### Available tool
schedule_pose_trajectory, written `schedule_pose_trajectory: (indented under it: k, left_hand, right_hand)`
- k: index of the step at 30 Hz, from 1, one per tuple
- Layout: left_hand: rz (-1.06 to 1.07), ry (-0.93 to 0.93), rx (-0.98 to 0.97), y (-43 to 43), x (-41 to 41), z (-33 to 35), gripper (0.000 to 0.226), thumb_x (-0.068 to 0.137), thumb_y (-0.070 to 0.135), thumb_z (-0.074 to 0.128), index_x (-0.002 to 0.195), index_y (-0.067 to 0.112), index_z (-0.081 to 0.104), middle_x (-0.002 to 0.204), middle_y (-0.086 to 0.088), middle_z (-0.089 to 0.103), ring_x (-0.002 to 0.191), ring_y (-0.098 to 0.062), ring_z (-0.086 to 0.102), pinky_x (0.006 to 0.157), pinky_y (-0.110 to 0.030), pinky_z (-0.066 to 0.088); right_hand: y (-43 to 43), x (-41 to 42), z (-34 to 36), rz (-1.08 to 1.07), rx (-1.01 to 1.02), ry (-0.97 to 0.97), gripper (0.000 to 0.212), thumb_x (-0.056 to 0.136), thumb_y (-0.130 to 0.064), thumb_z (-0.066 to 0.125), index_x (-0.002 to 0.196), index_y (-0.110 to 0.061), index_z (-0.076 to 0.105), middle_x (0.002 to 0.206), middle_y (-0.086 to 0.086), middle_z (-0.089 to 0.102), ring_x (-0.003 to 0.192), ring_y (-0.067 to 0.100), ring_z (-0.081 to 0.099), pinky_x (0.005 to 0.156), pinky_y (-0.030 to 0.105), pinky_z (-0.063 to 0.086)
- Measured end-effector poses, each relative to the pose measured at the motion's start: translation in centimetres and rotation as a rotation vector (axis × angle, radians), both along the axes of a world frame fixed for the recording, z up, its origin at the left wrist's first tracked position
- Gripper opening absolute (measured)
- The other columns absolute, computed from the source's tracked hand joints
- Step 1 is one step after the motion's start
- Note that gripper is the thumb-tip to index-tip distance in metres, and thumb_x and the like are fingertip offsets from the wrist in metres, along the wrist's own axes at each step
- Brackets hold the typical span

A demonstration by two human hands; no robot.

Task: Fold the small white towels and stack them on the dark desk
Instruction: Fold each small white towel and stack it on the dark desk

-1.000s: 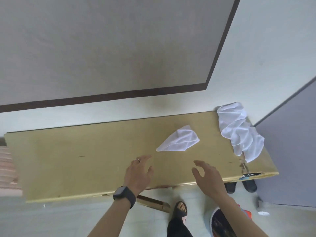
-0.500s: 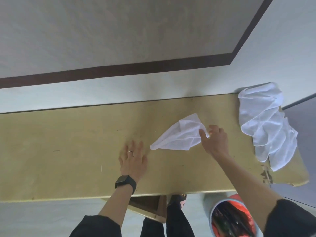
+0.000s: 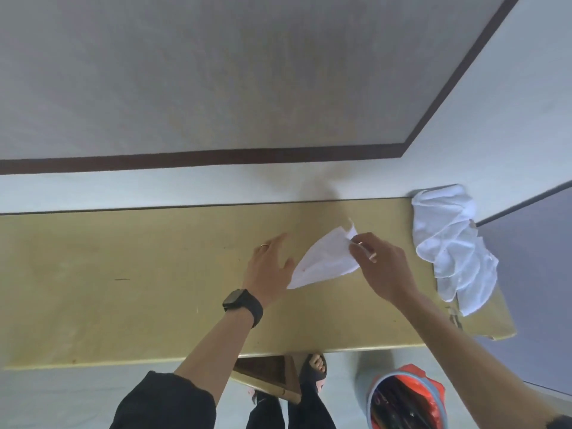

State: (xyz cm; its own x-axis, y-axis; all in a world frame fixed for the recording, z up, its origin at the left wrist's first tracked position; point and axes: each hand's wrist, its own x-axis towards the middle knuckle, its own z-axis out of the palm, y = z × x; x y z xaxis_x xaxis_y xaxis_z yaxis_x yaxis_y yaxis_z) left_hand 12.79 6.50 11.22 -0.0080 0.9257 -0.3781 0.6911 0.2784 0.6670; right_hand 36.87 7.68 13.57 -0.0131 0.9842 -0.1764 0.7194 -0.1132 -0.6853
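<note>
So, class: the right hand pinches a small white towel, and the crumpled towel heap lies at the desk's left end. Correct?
No: the head view shows the crumpled towel heap at the right end of the desk. The right hand does pinch the small white towel.

A red-lined bin (image 3: 431,382) stands on the pale floor (image 3: 62,397) beside a brown wooden board (image 3: 266,371) — behind, a wall's dark trim (image 3: 216,157).

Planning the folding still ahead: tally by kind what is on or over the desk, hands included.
Small white towel, pinched by the right hand: 1
Heap of crumpled white towels, towels inside uncountable: 1
Hands, the right hand plus the open left hand: 2
Total: 4
</note>
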Motion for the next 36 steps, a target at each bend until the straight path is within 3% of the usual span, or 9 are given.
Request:
schedule_pose_trajectory:
  k: [6,10,17,22,24,27,29,32,36]
  left_hand:
    - [-0.326,-0.044,0.254,1.3,4.2,8.4,0.056,0.090,0.041,0.058,0.142,0.051,0.039,0.150,0.015,0.040,0.138,-0.013,0.032,0.112,-0.039,0.033]
    - [-0.384,0.044,0.363,0.7,3.0,10.5,0.028,0.095,0.046,0.055,0.116,0.033,0.067,0.140,0.012,0.053,0.133,-0.011,0.040,0.111,-0.036,0.032]
    - [-0.489,0.301,0.376,-2.8,-4.4,10.9,0.027,0.104,0.037,0.041,0.119,0.023,0.059,0.099,0.002,0.069,0.092,-0.020,0.058,0.079,-0.029,0.037]
    - [-0.444,0.379,0.308,-5.6,-10.6,10.0,0.032,0.105,0.037,0.040,0.114,0.018,0.065,0.090,-0.003,0.069,0.084,-0.025,0.060,0.069,-0.029,0.030]
    - [-0.408,0.390,0.292,-6.4,-12.5,10.2,0.033,0.105,0.036,0.041,0.116,0.019,0.067,0.094,-0.004,0.070,0.089,-0.025,0.061,0.071,-0.030,0.035]
    - [-0.346,0.379,0.291,-6.8,-14.5,10.3,0.031,0.103,0.037,0.047,0.119,0.024,0.070,0.109,0.001,0.070,0.101,-0.021,0.062,0.085,-0.032,0.044]
    - [-0.298,0.361,0.265,-6.2,-15.3,10.5,0.030,0.102,0.039,0.049,0.119,0.027,0.071,0.112,0.005,0.065,0.102,-0.019,0.060,0.087,-0.031,0.047]
    - [-0.297,0.397,0.249,-4.2,-16.0,10.9,0.030,0.102,0.041,0.049,0.121,0.030,0.069,0.110,0.005,0.064,0.102,-0.017,0.059,0.085,-0.031,0.047]
    - [-0.214,0.441,0.366,-1.3,-16.9,11.7,0.021,0.097,0.045,0.056,0.103,0.031,0.071,0.095,0.009,0.070,0.095,-0.016,0.063,0.078,-0.032,0.048]
  right_hand:
    - [-2.0,-0.9,9.6,0.099,0.020,0.015,0.011,0.092,-0.030,0.066,0.095,-0.040,0.070,0.083,-0.014,0.067,0.080,-0.005,0.056,0.068,0.013,0.040]
    - [-3.3,-1.2,13.6,0.106,0.057,0.015,0.015,0.092,-0.030,0.065,0.091,-0.045,0.067,0.083,-0.016,0.069,0.080,-0.005,0.057,0.069,0.013,0.043]
    - [-6.0,-2.8,14.4,0.052,0.069,0.063,0.019,0.091,-0.028,0.068,0.084,-0.046,0.066,0.080,-0.021,0.069,0.076,-0.002,0.060,0.066,0.007,0.043]
    - [-7.8,-4.0,12.7,0.034,0.031,0.038,0.008,0.092,-0.031,0.067,0.090,-0.038,0.071,0.082,-0.020,0.069,0.079,-0.011,0.058,0.066,0.002,0.039]
    - [-8.1,-4.3,11.7,0.056,0.020,-0.020,0.009,0.093,-0.033,0.065,0.095,-0.038,0.072,0.084,-0.018,0.070,0.083,-0.005,0.060,0.070,0.007,0.041]
    - [-8.0,-4.6,10.1,0.100,-0.001,-0.117,0.016,0.096,-0.034,0.059,0.105,-0.037,0.072,0.086,-0.014,0.068,0.089,0.010,0.060,0.081,0.030,0.047]
    - [-7.4,-5.1,9.5,0.123,0.008,-0.171,0.020,0.098,-0.033,0.056,0.110,-0.036,0.071,0.087,-0.013,0.068,0.091,0.014,0.059,0.083,0.037,0.049]
    - [-5.5,-6.0,9.2,0.133,0.068,-0.238,0.021,0.099,-0.036,0.053,0.110,-0.035,0.070,0.091,-0.012,0.070,0.091,0.016,0.060,0.081,0.039,0.051]
    - [-2.3,-7.1,9.6,0.108,0.125,-0.306,0.021,0.099,-0.038,0.051,0.106,-0.032,0.070,0.091,-0.013,0.068,0.089,0.013,0.059,0.073,0.033,0.048]
